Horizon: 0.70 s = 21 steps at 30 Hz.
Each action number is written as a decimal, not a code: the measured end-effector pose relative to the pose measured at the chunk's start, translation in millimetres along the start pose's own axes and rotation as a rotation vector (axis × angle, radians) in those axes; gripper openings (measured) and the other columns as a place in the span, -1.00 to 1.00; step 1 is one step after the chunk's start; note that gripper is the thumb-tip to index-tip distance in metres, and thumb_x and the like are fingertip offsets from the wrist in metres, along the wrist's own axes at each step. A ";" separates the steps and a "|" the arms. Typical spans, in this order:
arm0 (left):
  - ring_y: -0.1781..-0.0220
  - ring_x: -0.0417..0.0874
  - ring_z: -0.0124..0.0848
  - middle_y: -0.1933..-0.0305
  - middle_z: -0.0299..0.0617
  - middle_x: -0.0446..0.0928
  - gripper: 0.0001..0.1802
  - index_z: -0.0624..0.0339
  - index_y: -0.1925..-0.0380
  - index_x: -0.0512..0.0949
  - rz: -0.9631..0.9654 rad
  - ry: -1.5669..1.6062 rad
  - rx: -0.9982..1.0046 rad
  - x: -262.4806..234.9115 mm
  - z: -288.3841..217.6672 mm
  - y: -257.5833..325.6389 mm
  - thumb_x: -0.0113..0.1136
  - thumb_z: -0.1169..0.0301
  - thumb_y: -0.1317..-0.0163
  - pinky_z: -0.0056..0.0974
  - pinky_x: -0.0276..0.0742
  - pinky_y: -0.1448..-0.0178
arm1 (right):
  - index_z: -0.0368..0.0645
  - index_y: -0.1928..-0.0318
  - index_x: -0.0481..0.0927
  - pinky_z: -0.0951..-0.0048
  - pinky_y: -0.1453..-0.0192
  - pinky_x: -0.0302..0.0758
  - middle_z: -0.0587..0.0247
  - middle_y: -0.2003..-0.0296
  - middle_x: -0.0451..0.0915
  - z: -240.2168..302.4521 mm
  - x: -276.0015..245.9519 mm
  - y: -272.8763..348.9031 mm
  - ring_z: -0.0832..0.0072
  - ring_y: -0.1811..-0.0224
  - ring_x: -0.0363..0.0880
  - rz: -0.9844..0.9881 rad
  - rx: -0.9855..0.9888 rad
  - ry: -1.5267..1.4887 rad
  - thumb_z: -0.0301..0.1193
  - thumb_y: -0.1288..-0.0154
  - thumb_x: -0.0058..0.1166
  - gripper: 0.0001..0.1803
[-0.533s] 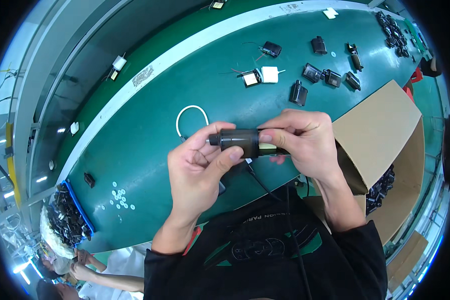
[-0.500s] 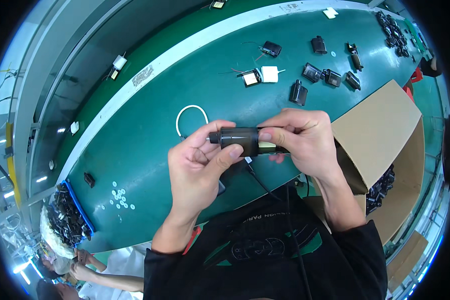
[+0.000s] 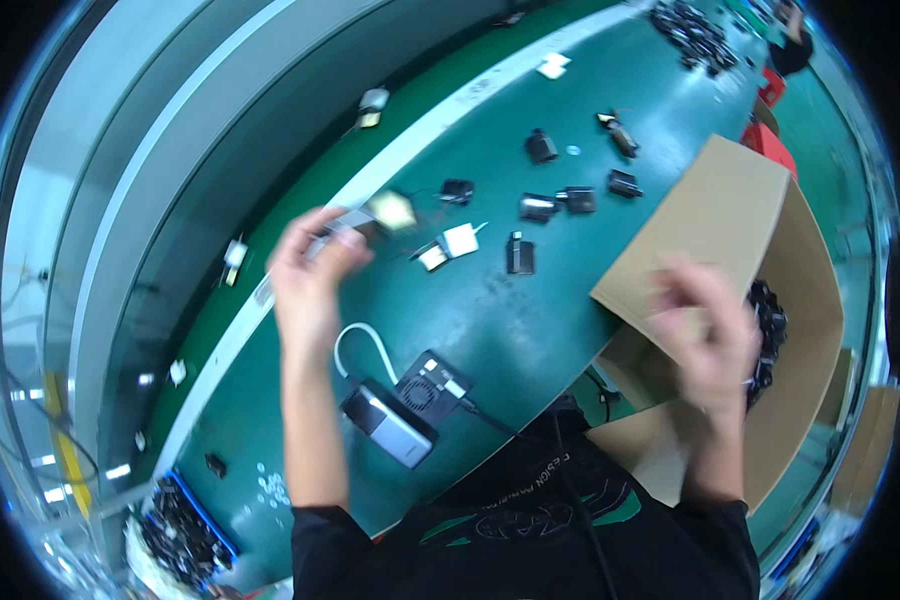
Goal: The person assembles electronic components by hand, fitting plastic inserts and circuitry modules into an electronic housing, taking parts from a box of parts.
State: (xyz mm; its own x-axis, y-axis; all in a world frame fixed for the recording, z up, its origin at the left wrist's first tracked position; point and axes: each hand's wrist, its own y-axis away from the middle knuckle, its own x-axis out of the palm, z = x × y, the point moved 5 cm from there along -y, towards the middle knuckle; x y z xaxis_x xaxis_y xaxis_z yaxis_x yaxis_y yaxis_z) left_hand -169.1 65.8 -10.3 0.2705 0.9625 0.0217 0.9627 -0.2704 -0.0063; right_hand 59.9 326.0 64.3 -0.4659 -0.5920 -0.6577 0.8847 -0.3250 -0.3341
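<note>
Hands [image 3: 705, 330] by parts-filled cardboard box [image 3: 730, 210]

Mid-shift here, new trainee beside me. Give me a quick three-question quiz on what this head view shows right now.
1. True or false: the right hand is at the open cardboard box.
2. Where is the left hand?
A. flat on the grey device
B. raised over the green table, far side
C. inside the box
3. Fill in: a white ____ loop lies beside the grey device.

Key
1. True; the hand is blurred, so what it holds cannot be told.
2. B; it holds a small blurred part above the green table.
3. Cable.
</note>
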 end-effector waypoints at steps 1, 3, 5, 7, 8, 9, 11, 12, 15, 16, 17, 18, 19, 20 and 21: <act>0.35 0.59 -0.48 0.27 -0.16 0.59 -0.66 0.31 0.09 0.53 -0.092 -0.026 0.006 -14.8 12.0 -34.7 0.26 0.41 -0.14 -0.39 0.53 0.20 | -0.31 -0.01 0.53 0.60 0.27 0.43 0.20 0.34 0.56 -26.3 -42.5 17.3 0.59 0.38 0.50 -0.259 0.070 0.018 -0.52 -0.19 0.10 -0.65; 0.34 0.59 -0.47 0.24 -0.17 0.60 -0.66 0.36 0.09 0.55 -0.161 -0.193 -0.042 -54.9 50.0 -109.0 0.23 0.35 -0.21 -0.41 0.51 0.22 | -0.33 0.01 0.54 0.69 0.34 0.36 0.29 0.38 0.54 -90.9 -118.1 57.8 0.70 0.46 0.38 -0.605 0.313 -0.047 -0.49 -0.32 -0.03 -0.73; 0.31 0.55 -0.50 0.26 -0.19 0.58 -0.63 0.40 0.13 0.56 -0.227 -0.253 -0.031 -84.1 73.4 -162.7 0.25 0.30 -0.20 -0.42 0.49 0.22 | -0.24 0.04 0.58 0.66 0.34 0.38 0.34 0.38 0.55 -162.5 -155.5 88.9 0.71 0.45 0.40 -0.609 0.644 0.111 -0.38 -0.34 -0.02 -0.73; 0.36 0.51 -0.49 0.30 -0.19 0.57 -0.62 0.41 0.23 0.58 -0.246 -0.326 -0.023 -130.1 101.0 -210.4 0.28 0.25 -0.16 -0.41 0.44 0.28 | -0.26 0.10 0.58 0.51 0.25 0.46 0.17 0.39 0.63 -228.7 -169.5 120.3 0.53 0.38 0.55 -0.322 0.852 0.328 -0.37 -0.22 0.05 -0.72; 0.36 0.52 -0.48 0.28 -0.18 0.57 -0.64 0.41 0.23 0.58 -0.166 -0.442 -0.023 -113.3 105.9 -215.5 0.26 0.28 -0.16 -0.43 0.39 0.32 | -0.27 0.11 0.58 0.33 0.12 0.51 0.02 0.35 0.64 -258.4 -169.4 141.8 0.25 0.27 0.63 -0.132 0.826 0.545 -0.38 -0.16 0.07 -0.70; 0.35 0.53 -0.44 0.29 -0.20 0.59 -0.65 0.39 0.21 0.59 -0.154 -0.501 -0.156 -115.7 120.4 -225.6 0.24 0.28 -0.16 -0.41 0.38 0.28 | -0.27 0.12 0.58 0.20 -0.01 0.48 -0.06 0.30 0.62 -281.7 -166.8 163.7 0.06 0.14 0.58 0.012 0.830 0.630 -0.40 -0.14 0.07 -0.70; 0.21 0.53 -0.36 0.22 -0.14 0.58 -0.62 0.36 0.18 0.59 -0.166 -0.759 -0.321 -94.8 126.4 -229.7 0.21 0.23 -0.18 -0.30 0.39 0.15 | -0.22 0.00 0.50 0.16 -0.09 0.44 -0.07 0.07 0.51 -309.7 -156.6 187.1 0.05 0.00 0.50 0.262 0.925 0.752 -0.39 -0.15 0.06 -0.62; 0.21 0.53 -0.36 0.22 -0.14 0.58 -0.62 0.36 0.18 0.59 -0.177 -0.772 -0.318 -105.2 126.3 -243.0 0.21 0.23 -0.18 -0.30 0.39 0.15 | -0.20 -0.04 0.46 0.17 -0.11 0.43 -0.07 0.00 0.46 -321.1 -146.1 192.0 0.06 -0.05 0.47 0.280 0.918 0.747 -0.38 -0.15 0.05 -0.59; -0.09 0.52 -0.22 -0.05 0.04 0.51 -0.44 0.42 -0.05 0.45 -0.028 -0.868 -0.156 -169.0 119.1 -291.6 0.18 0.19 -0.16 -0.18 0.40 -0.13 | -0.17 -0.08 0.42 0.18 -0.12 0.42 -0.06 0.02 0.44 -362.4 -123.0 177.4 0.02 -0.06 0.43 0.179 0.861 0.637 -0.33 -0.21 -0.02 -0.58; -0.20 0.46 -0.12 -0.15 0.14 0.44 -0.38 0.43 -0.12 0.38 -0.182 -1.063 0.024 -125.2 114.5 -290.4 0.14 0.19 -0.16 -0.16 0.33 -0.25 | -0.19 -0.07 0.42 0.16 -0.11 0.41 -0.02 0.04 0.43 -375.3 -122.2 190.4 0.03 -0.04 0.44 0.118 0.750 0.789 -0.33 -0.20 -0.03 -0.58; -0.22 0.44 -0.04 -0.16 0.19 0.42 -0.40 0.42 -0.10 0.40 -0.160 -1.220 0.152 -73.0 104.2 -281.4 0.06 0.15 -0.19 -0.13 0.32 -0.26 | -0.22 -0.07 0.41 0.19 -0.15 0.38 -0.03 0.01 0.41 -375.4 -120.3 189.5 0.06 -0.10 0.41 0.167 0.843 0.674 -0.34 -0.17 -0.02 -0.56; -0.22 0.43 -0.02 -0.15 0.16 0.43 -0.42 0.38 -0.07 0.44 -0.140 -1.291 0.143 -29.0 91.4 -276.6 -0.01 0.11 -0.20 -0.12 0.30 -0.27 | -0.27 -0.07 0.41 0.21 -0.20 0.34 -0.09 0.01 0.39 -383.3 -114.6 191.9 0.05 -0.16 0.35 0.211 0.803 0.575 -0.37 -0.11 0.02 -0.52; -0.22 0.41 0.00 -0.16 0.14 0.43 -0.43 0.34 -0.04 0.47 -0.112 -1.284 0.089 7.1 82.9 -270.2 -0.08 0.08 -0.22 -0.12 0.29 -0.27 | -0.28 -0.07 0.41 0.24 -0.28 0.27 -0.17 -0.06 0.36 -381.7 -106.2 186.2 0.02 -0.23 0.27 0.367 0.786 0.483 -0.39 -0.07 0.06 -0.50; -0.23 0.41 0.01 -0.15 0.13 0.43 -0.43 0.31 -0.03 0.48 -0.025 -1.217 0.019 28.6 89.0 -278.4 -0.08 0.07 -0.22 -0.11 0.28 -0.28 | -0.28 -0.06 0.43 0.25 -0.34 0.21 -0.19 -0.12 0.33 -395.0 -101.9 205.4 0.00 -0.27 0.23 0.295 0.713 0.568 -0.42 -0.02 0.10 -0.48; -0.21 0.41 0.02 -0.11 0.15 0.46 -0.41 0.32 -0.02 0.49 -0.031 -1.346 0.241 34.1 89.5 -287.8 -0.09 0.03 -0.22 -0.12 0.28 -0.29 | -0.27 -0.07 0.43 0.25 -0.41 0.13 -0.21 -0.18 0.30 -401.6 -96.6 207.4 0.02 -0.32 0.18 0.259 0.802 0.504 -0.46 0.02 0.16 -0.45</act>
State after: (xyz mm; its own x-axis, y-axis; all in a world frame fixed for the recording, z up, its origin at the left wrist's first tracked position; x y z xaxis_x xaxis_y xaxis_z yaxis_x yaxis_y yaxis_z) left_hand -437.0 178.4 -97.2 -0.0940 0.2831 -0.9545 0.9069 -0.3712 -0.1994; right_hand 294.7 612.0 -212.6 -0.0326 -0.3918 -0.9195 0.5983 -0.7446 0.2961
